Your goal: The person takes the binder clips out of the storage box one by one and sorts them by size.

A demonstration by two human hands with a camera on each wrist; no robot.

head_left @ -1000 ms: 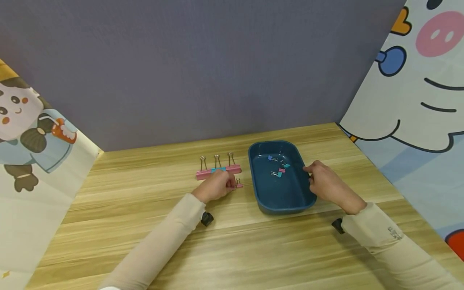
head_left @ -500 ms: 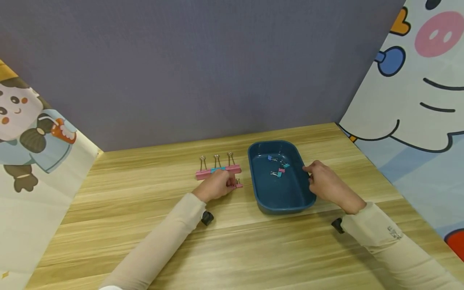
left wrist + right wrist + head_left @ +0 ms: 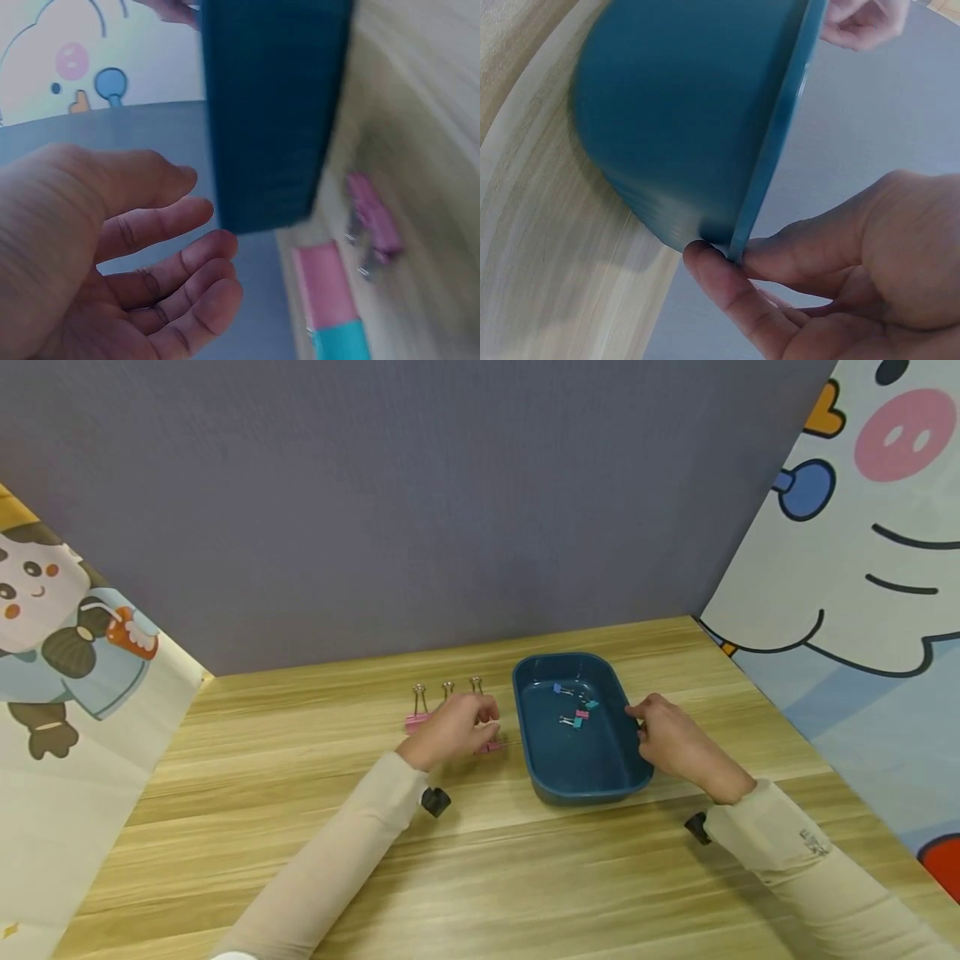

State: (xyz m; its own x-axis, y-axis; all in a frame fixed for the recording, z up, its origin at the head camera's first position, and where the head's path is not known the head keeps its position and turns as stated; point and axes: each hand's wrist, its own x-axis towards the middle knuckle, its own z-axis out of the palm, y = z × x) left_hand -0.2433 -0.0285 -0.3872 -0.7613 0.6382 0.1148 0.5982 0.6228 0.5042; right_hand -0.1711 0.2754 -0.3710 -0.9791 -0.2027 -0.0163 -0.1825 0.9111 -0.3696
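Container (image 3: 592,768): dark blue, standing on the wooden tabletop (image 3: 247,760); loose clips (image 3: 577,722) in blue, teal and pink lie on its floor.
Right hand (image 3: 670,735): thumb and fingers pinch the container's rim, one on each side of the wall. Light, steady pressure should suffice; a tug would likely slide the loose clips.
Left hand (image 3: 452,727): fingers loosely curved, thumb apart from the fingertips, nothing pinched; poised above the clips on the tabletop.
Small pink clips (image 3: 386,231): on the tabletop, between the large row and the container, apart from both; apparently two, end to end, though blur leaves the count uncertain.
Large clip row (image 3: 417,722): pink and teal bodies end to end, wire handles up; partly hidden by the left hand.
Alignment: the step appears to be lining up small clips. Set each body flush with its neighbour, handles pointing the same way.
Clearance: raise the fingers straight up before moving sideways; a trailing fingertip could catch a handle and skew either row.
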